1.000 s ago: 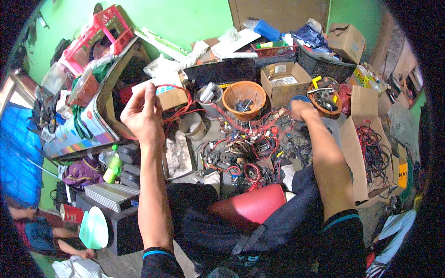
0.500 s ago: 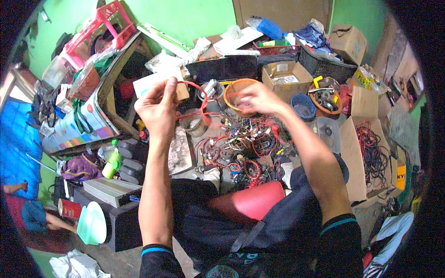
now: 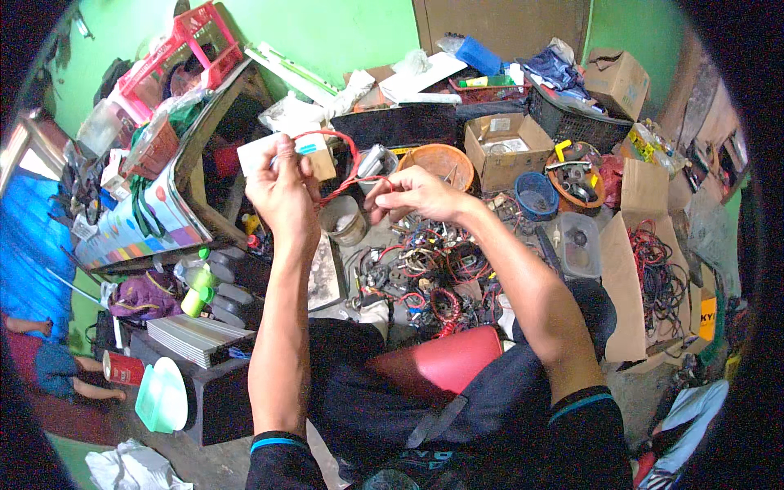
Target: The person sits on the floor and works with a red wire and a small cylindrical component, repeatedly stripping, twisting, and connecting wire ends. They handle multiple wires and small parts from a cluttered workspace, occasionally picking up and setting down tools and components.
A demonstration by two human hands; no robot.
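A red wire (image 3: 357,157) bends in a loop between my two hands, held up over the floor. My left hand (image 3: 282,184) is closed on the wire, thumb pressed to the fingers. On the right side of the loop, my right hand (image 3: 416,196) pinches the wire's loose end between thumb and fingers. Below the hands spreads a heap of tangled wires and small parts (image 3: 441,257). A coil of red cord (image 3: 445,304) lies at the near side of that heap, by a red cushion-like pad (image 3: 445,359).
An orange basin (image 3: 441,159), a small bucket (image 3: 343,222) and a cardboard box (image 3: 506,147) stand beyond the hands. On the right are a blue bowl (image 3: 536,194) and an open carton of cables (image 3: 653,278). A black box (image 3: 208,400) stands left. Another person's leg (image 3: 98,388) shows at far left.
My right hand has come left and down, closer to the left hand, and now pinches the wire's end. The left hand stays nearly in place. The person's leg at far left has shifted.
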